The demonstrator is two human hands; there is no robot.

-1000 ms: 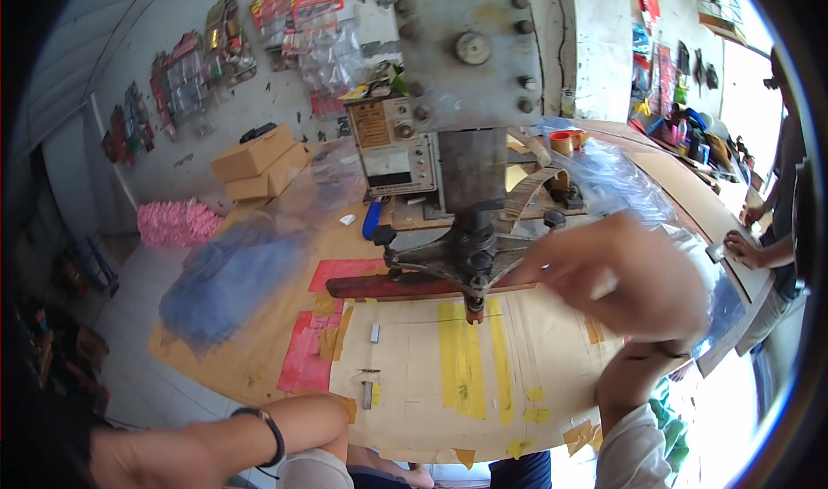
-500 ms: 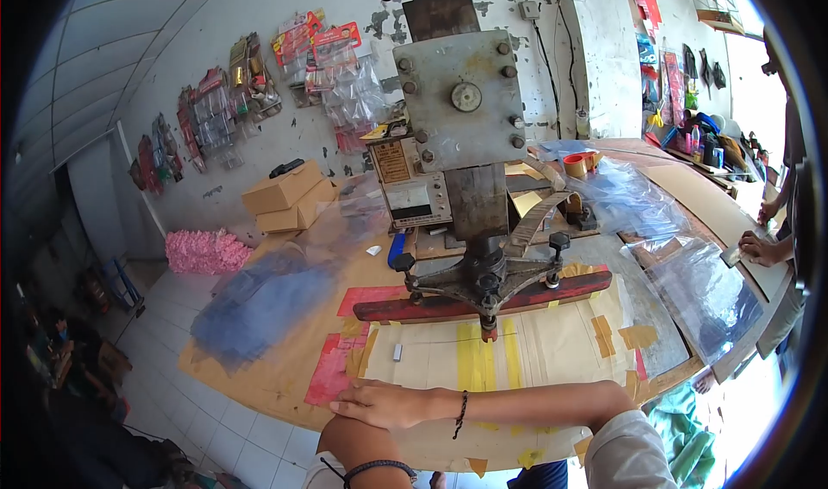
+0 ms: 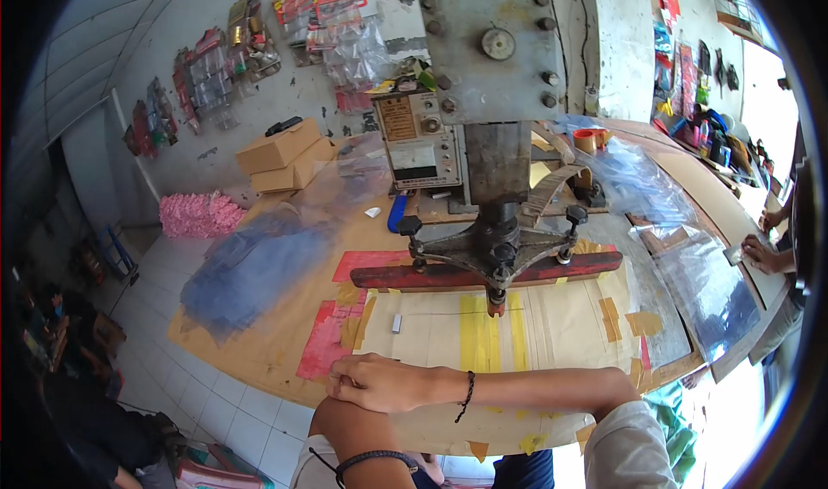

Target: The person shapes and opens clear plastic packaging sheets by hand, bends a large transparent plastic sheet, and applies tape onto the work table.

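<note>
My right hand (image 3: 371,383) lies across my left arm (image 3: 349,424) near its elbow, fingers bent over it. The left forearm runs down to a dark bracelet at the bottom edge; the left hand is out of sight. Under my right forearm is a tan sheet (image 3: 431,316) with yellow tape strips (image 3: 473,334) and a small grey metal block (image 3: 397,323). Above the sheet, a press head (image 3: 500,252) bears on a long dark red bar (image 3: 552,270). Neither hand touches the press.
Blue-tinted plastic sheets (image 3: 250,273) lie on the left, with cardboard boxes (image 3: 280,153) and a pink bundle (image 3: 198,216) behind. A control box (image 3: 418,140) stands beside the press column. Clear plastic (image 3: 707,291) lies at right, near another person's hand (image 3: 759,254).
My right hand has come down from beside the press's right side onto my left arm. My left wrist has swung from the lower left to the bottom centre, leaving the hand out of view.
</note>
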